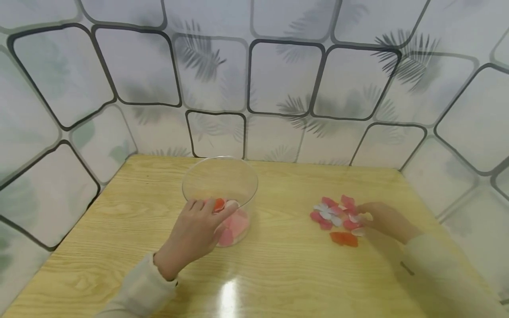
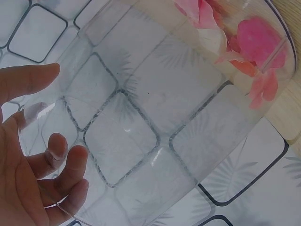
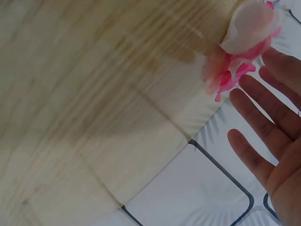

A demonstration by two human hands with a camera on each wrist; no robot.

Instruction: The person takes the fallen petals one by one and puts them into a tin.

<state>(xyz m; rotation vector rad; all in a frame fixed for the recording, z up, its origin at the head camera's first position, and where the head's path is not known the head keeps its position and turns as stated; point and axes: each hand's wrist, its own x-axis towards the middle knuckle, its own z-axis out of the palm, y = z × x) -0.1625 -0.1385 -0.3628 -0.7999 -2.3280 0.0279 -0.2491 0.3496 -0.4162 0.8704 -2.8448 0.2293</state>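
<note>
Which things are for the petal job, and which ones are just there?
For the job, it seems:
Clear container, with the left hand at its rim
Petals inside it
Loose pink and white petals, by the right hand
Loose orange petals

Just there:
Wooden table underneath
Leaf-patterned backdrop

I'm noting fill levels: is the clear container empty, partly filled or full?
Partly filled: petals lie in the bottom of the clear container, while the left wrist view shows its upper wall bare.
</note>
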